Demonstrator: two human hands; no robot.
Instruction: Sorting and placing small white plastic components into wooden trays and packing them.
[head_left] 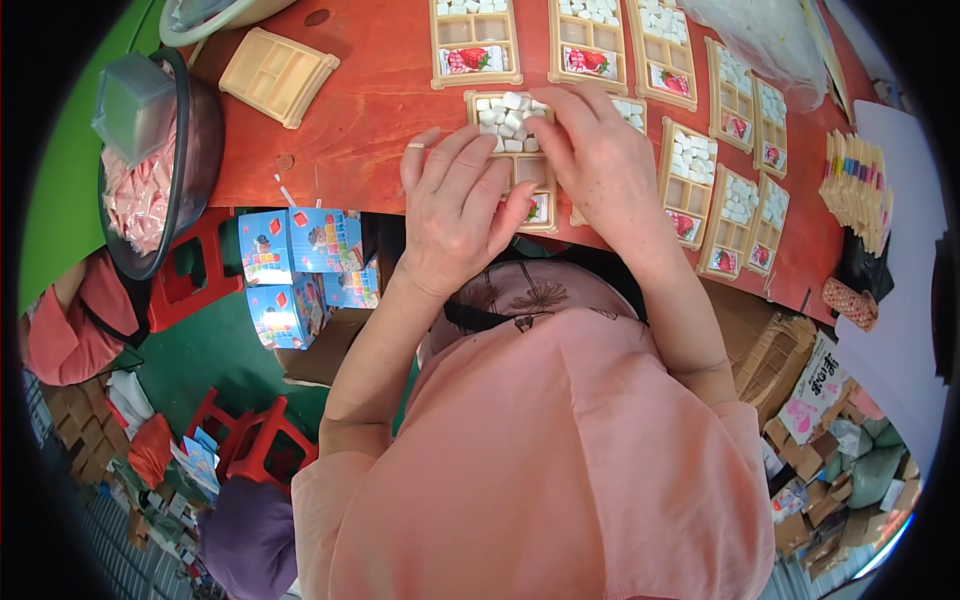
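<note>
A cream plastic tray (523, 164) lies at the table's front edge between my hands. Its upper compartment holds a heap of small white marshmallow-like pieces (507, 122). A printed packet (538, 210) sits in a lower compartment, partly covered by my left thumb. My left hand (455, 200) is open along the tray's left side, fingers spread and fingertips by the heap. A ring is on one finger. Over the tray's right side bends my right hand (600, 150), thumb and forefinger slightly apart at the white pieces. It partly hides another filled tray (631, 113) behind it.
Several filled trays (686, 180) stand across the table's right half. An unfilled tray (278, 77) lies at the left. Beside the table are a black tub of pink packets (145, 205) and blue printed boxes (325, 240). Bundled wooden sticks (855, 190) lie far right.
</note>
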